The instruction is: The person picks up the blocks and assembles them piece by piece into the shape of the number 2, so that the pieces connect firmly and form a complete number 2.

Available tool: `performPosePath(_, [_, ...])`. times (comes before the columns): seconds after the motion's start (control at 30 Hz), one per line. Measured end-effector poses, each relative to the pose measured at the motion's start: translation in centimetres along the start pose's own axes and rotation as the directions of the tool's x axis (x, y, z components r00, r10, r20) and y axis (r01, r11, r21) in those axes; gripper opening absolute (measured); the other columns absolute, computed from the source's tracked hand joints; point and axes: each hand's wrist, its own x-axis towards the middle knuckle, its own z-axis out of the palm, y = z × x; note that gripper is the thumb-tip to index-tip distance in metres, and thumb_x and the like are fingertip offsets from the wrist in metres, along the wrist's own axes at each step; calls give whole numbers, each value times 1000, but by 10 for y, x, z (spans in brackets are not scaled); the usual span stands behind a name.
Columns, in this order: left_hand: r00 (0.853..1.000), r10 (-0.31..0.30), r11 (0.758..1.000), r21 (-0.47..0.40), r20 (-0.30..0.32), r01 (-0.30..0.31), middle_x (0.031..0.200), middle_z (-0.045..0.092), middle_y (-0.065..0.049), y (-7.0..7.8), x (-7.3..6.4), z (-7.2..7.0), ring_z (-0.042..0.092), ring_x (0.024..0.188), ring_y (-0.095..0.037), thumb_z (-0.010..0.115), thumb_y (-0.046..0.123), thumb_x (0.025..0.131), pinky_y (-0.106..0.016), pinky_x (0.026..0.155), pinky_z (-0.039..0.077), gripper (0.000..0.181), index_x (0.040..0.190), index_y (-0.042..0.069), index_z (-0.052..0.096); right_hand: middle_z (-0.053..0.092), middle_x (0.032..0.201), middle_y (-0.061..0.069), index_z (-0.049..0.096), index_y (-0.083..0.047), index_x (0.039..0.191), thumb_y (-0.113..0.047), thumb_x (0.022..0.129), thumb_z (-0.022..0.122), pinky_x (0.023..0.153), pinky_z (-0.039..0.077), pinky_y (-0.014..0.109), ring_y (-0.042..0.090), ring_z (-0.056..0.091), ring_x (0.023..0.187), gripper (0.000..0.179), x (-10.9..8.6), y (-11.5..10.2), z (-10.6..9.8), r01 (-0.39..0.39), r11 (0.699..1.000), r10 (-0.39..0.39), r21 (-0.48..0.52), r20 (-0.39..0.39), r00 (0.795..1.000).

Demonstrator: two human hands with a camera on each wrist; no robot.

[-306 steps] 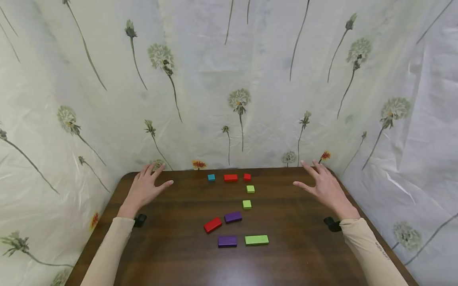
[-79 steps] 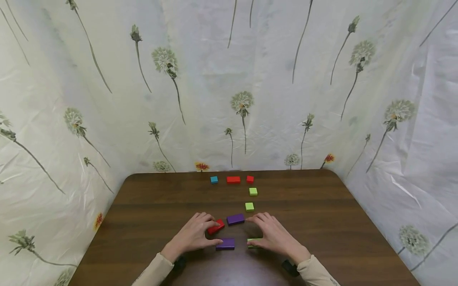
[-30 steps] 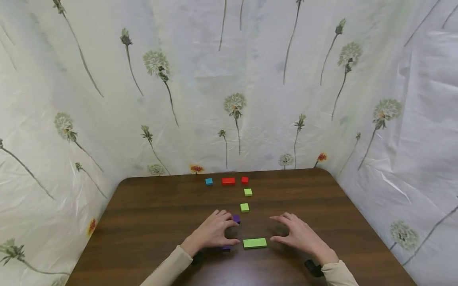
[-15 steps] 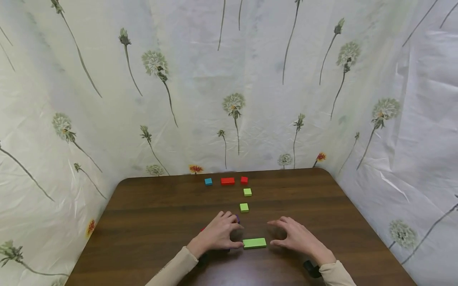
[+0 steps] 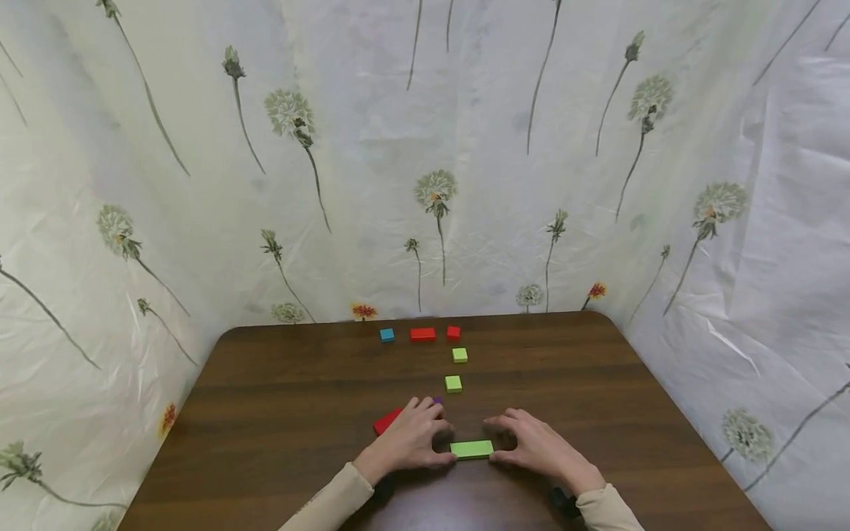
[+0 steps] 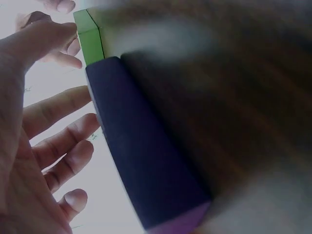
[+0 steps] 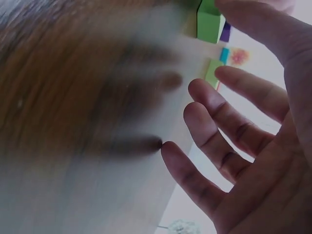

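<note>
Dandelion-print cloth point(image 5: 368, 110) hung behind a dark wooden table point(image 5: 299, 398). Long green block point(image 5: 471, 450) sat between the person's two hands. Left hand point(image 5: 408, 436): fingers relaxed and spread, thumb tip at the block's left end. Right hand point(image 5: 539, 448): equally loose, thumb tip at the right end. Purple block point(image 6: 141, 141) lay beside the left fingers; red block point(image 5: 387, 422), angled, just left of that hand. Blue block point(image 5: 387, 335) stood near the far edge.
</note>
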Motion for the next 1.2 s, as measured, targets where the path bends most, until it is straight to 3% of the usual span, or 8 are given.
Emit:
performPosePath(0.33, [1000,15,999,28,17,-15,90,56,10,3,1,1,46,88,-10,64,60,82,-27,76,33,36,91,26,73,59,94,-11,72,-22,101,-44,79,77,73,47,29,6,54,86,32,3,-1,6,34,999,-35,-32,-10,999])
performPosePath(0.57, [999,28,998,59,29,-30,87,57,11,5,1,0,45,85,-10,66,59,81,-27,75,33,34,86,26,73,59,94,-12,71,-23,99,-42,81,76,71,46,27,6,53,86,27,3,-4,6,57,998,-58,-31,-20,998])
performPosePath(1.2, [998,30,998,44,51,-33,79,56,13,4,-6,-5,43,81,-8,69,54,81,-24,71,27,28,82,27,73,59,91,-13,70,-25,91,-42,79,78,71,46,27,4,51,86,23,6,-13,11,121,991,-124,-56,-51,991])
